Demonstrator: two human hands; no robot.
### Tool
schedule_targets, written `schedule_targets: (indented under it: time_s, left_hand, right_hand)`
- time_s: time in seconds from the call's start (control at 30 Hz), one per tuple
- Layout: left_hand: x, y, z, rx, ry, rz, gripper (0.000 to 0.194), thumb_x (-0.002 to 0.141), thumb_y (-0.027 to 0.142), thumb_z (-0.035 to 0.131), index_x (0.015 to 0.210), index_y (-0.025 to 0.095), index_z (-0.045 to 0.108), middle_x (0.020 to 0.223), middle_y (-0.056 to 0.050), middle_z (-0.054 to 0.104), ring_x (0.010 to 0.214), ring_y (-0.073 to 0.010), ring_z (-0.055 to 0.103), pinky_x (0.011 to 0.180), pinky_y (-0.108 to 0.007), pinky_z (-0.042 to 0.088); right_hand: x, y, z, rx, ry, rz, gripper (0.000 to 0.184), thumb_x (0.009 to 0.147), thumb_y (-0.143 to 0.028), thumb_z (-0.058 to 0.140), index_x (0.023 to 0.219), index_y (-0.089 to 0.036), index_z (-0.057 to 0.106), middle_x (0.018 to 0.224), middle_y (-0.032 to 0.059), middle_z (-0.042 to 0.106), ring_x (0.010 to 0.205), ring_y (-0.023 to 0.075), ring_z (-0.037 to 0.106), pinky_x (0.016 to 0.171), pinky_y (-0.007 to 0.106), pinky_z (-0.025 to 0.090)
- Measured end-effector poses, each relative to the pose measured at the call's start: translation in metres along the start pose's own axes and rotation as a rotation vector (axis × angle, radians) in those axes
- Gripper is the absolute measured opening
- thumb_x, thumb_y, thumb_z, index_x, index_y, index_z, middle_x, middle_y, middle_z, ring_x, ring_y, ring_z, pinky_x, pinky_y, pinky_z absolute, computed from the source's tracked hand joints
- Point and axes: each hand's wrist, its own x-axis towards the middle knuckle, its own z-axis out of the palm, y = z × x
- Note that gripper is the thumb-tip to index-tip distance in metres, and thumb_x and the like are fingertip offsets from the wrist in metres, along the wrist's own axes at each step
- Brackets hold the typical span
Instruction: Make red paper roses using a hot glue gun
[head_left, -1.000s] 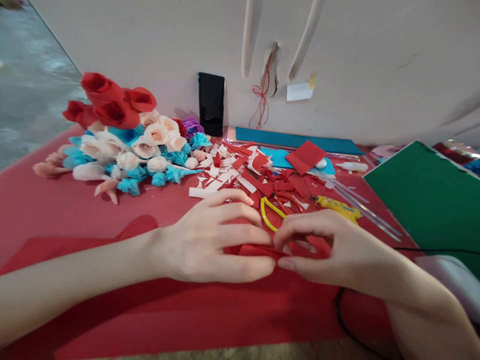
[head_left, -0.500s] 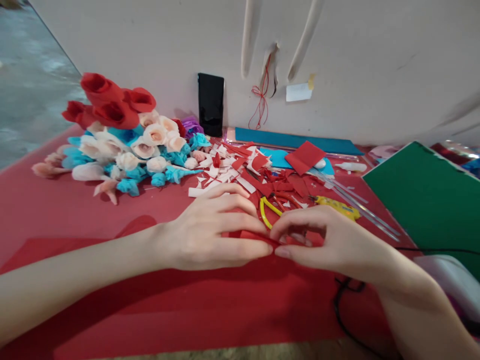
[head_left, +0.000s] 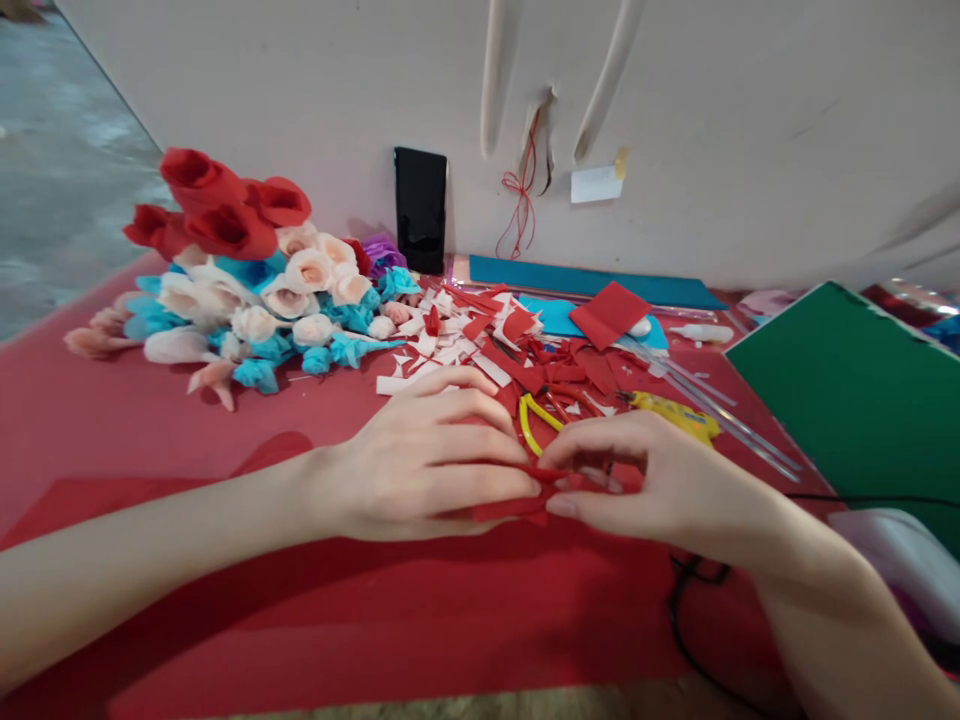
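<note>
My left hand (head_left: 420, 465) and my right hand (head_left: 660, 485) meet at the middle of a red sheet (head_left: 337, 600), fingers curled and pinched together on a small folded piece of red paper (head_left: 510, 508). The paper's lower edge shows between the two thumbs; the rest is hidden under my fingers. Just beyond my fingertips lie yellow-handled scissors (head_left: 534, 420) among red and white paper scraps (head_left: 480, 345).
A heap of red, cream and blue paper flowers (head_left: 240, 280) lies at the left. A black phone (head_left: 420, 208) leans on the wall. A yellow glue gun (head_left: 675, 412), clear glue sticks (head_left: 720, 405), a green sheet (head_left: 855, 400) and a black cord (head_left: 690, 580) are on the right.
Both hands have drawn slightly closer to the scissors, and the red paper's folded edge now shows lower between the thumbs. Nothing else has moved.
</note>
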Motion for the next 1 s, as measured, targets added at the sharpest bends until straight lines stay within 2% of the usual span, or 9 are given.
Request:
schedule_targets:
  time_s: [0.4,0.53,0.6,0.67,0.73,0.77,0.83,0.9,1.0]
  left_hand:
    - [0.001,0.002,-0.006,0.078,-0.015,0.054,0.013,0.081,0.020,0.056,0.090,0.017,0.064,0.084,-0.001,0.071,0.085,-0.0178,0.060,0.086,-0.036,0.041]
    - [0.002,0.003,-0.005,0.113,0.000,0.114,0.013,0.082,0.013,0.052,0.087,0.016,0.064,0.085,0.001,0.072,0.086,-0.0186,0.059,0.085,-0.039,0.041]
    - [0.002,0.003,-0.003,0.108,0.006,0.121,0.014,0.083,0.013,0.051,0.087,0.016,0.064,0.086,0.001,0.072,0.086,-0.0182,0.059,0.085,-0.039,0.042]
    - [0.001,0.003,-0.001,0.109,-0.003,0.114,0.014,0.084,0.013,0.049,0.088,0.016,0.063,0.085,0.001,0.071,0.086,-0.0174,0.058,0.087,-0.038,0.042]
    - [0.000,0.003,0.002,0.098,-0.004,0.104,0.014,0.085,0.015,0.048,0.088,0.016,0.062,0.082,0.000,0.071,0.083,-0.0159,0.059,0.088,-0.037,0.041]
    - [0.000,0.003,0.004,0.085,-0.008,0.091,0.014,0.085,0.017,0.048,0.088,0.016,0.062,0.081,-0.001,0.070,0.083,-0.0156,0.059,0.087,-0.037,0.042]
    - [0.000,0.001,0.006,0.042,-0.014,0.057,0.013,0.084,0.020,0.050,0.089,0.016,0.062,0.082,-0.003,0.069,0.082,-0.0160,0.059,0.084,-0.036,0.043]
    - [0.000,0.000,0.007,-0.004,-0.029,0.017,0.012,0.082,0.021,0.053,0.089,0.015,0.061,0.083,-0.004,0.069,0.082,-0.0173,0.058,0.081,-0.036,0.045]
    - [-0.001,-0.003,0.008,-0.038,-0.028,-0.041,0.013,0.078,0.019,0.058,0.090,0.015,0.061,0.082,-0.003,0.069,0.083,-0.0173,0.057,0.081,-0.035,0.046]
  right_hand:
    - [-0.002,-0.006,-0.006,-0.045,0.049,-0.009,0.013,0.078,-0.035,0.058,0.080,-0.024,0.065,0.069,-0.0051,0.062,0.059,0.0075,0.053,0.053,0.016,0.040]
    - [-0.004,-0.006,-0.013,-0.039,0.212,0.067,0.017,0.081,-0.036,0.055,0.076,-0.022,0.064,0.070,-0.0037,0.063,0.062,0.0081,0.056,0.054,0.015,0.042]
    - [-0.002,0.001,-0.014,0.021,0.276,0.075,0.027,0.084,-0.038,0.050,0.068,-0.019,0.059,0.057,-0.0035,0.058,0.052,0.0070,0.052,0.048,0.016,0.041]
    - [0.004,0.011,-0.013,0.043,0.279,0.056,0.026,0.086,-0.038,0.046,0.075,-0.019,0.058,0.055,-0.0035,0.057,0.043,0.0068,0.050,0.043,0.017,0.041]
    - [0.011,0.023,-0.013,-0.076,0.319,0.019,0.028,0.082,-0.033,0.053,0.107,-0.021,0.054,0.090,0.0030,0.065,0.064,0.0121,0.061,0.055,0.022,0.049]
    - [0.014,0.028,-0.013,-0.185,0.380,-0.003,0.048,0.078,-0.030,0.058,0.123,-0.023,0.044,0.116,0.0073,0.056,0.089,0.0174,0.061,0.070,0.027,0.051]
    - [0.017,0.036,-0.018,-0.368,0.428,0.008,0.069,0.073,-0.028,0.063,0.134,-0.024,0.031,0.142,0.0071,0.028,0.125,0.0250,0.034,0.096,0.036,0.038]
    - [0.014,0.042,-0.026,-0.531,0.421,0.119,0.061,0.077,-0.037,0.058,0.132,-0.026,0.035,0.140,0.0028,0.033,0.128,0.0224,0.029,0.102,0.034,0.031]
    - [0.001,0.051,-0.039,-0.714,0.487,0.380,0.041,0.084,-0.046,0.044,0.121,-0.028,0.046,0.123,0.0003,0.054,0.112,0.0195,0.050,0.092,0.031,0.041]
